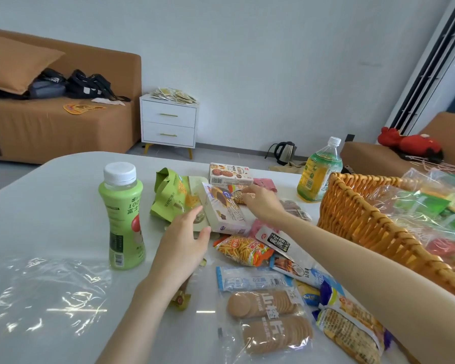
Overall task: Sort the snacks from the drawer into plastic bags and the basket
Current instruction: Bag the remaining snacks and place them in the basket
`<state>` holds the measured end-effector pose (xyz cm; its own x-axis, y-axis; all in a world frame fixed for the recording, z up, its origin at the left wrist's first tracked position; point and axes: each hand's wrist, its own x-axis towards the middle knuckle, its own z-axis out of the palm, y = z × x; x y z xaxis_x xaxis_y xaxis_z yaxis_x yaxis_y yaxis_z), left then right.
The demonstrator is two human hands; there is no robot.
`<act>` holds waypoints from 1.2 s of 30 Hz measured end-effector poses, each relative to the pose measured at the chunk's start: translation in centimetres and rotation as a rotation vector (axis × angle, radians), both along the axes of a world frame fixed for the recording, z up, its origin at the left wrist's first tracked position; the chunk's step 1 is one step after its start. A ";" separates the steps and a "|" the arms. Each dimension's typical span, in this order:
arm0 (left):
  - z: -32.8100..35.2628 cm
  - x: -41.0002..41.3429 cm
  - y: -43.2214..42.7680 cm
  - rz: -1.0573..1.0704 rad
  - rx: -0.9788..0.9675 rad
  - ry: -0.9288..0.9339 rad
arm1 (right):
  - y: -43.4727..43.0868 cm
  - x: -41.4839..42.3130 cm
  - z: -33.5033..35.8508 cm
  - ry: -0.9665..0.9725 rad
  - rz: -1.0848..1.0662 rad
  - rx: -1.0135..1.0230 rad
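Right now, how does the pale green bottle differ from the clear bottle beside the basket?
The pale green bottle is opaque with a wide white cap; the clear bottle shows yellow drink and has a narrow white cap. The pale green bottle stands at the near left of the table; the clear bottle stands farther back, next to the wicker basket. Both stand upright and capped.

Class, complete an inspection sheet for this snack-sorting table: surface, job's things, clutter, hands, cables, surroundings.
surface: white table, glossy.
job's things: snack packets spread out; wicker basket holds filled bags; clear plastic bag lies flat.
clutter: green bottle, tea bottle, upright.
hands: left hand grips pale box; right hand pinches gold-wrapped snack.
cables: nothing seen.
surroundings: sofa, white nightstand, kettle on floor.
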<state>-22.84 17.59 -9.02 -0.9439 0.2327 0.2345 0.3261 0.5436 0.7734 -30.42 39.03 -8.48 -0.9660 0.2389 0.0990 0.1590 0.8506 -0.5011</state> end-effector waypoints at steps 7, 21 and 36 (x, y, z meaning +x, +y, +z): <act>0.5 -0.7 0.2 -0.021 0.035 0.024 | 2.3 -4.4 -2.8 -0.163 0.193 0.213; -0.1 -0.5 4.2 -0.173 0.011 0.003 | 5.3 -3.2 1.2 -0.160 0.074 0.264; -2.8 -1.6 5.9 -0.147 -0.458 -0.143 | 8.7 -8.0 -4.3 -0.435 0.027 0.251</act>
